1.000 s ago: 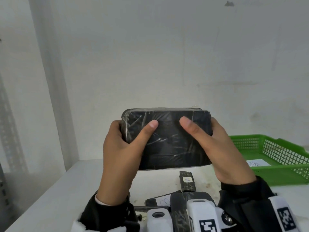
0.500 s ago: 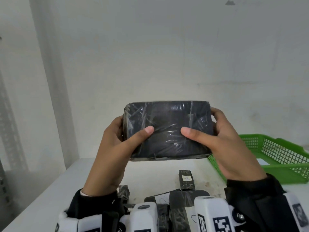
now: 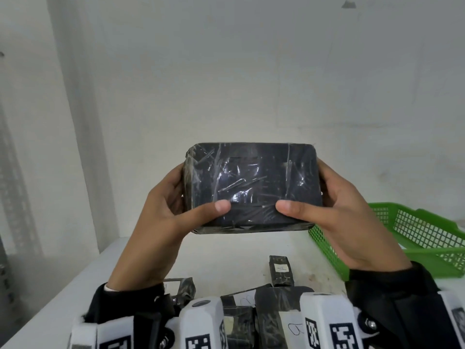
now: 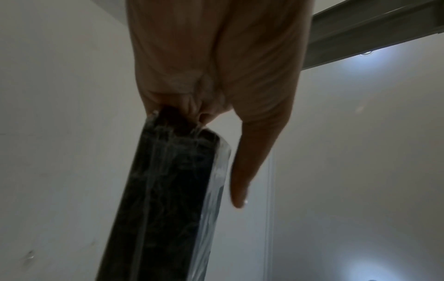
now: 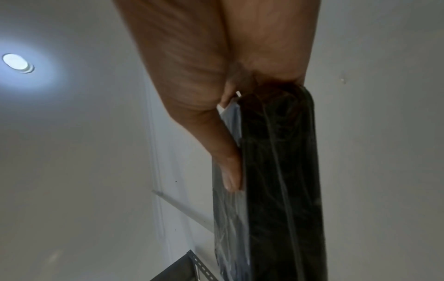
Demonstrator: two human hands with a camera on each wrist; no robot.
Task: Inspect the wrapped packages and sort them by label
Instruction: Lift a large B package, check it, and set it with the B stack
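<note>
Black glossy package (image 3: 254,182); green mesh basket (image 3: 425,238); white table (image 3: 226,258).

A white table (image 3: 75,285) spreads below the left hand (image 3: 161,222) and the right hand (image 3: 352,222), with faint reddish specks (image 3: 314,275) on its top under the right one. A plain pale wall (image 3: 251,71) rises behind both hands, with a small dark mark (image 3: 348,5) high above the right one. Far out beyond the left hand stands a grey perforated metal upright (image 3: 15,197). In the left wrist view, a grey beam (image 4: 372,32) crosses overhead beside a glowing ceiling light (image 4: 366,53). In the right wrist view, a round ceiling lamp (image 5: 18,62) shines to the thumb's side, and a perforated angle bar (image 5: 197,266) shows at the bottom edge.
</note>
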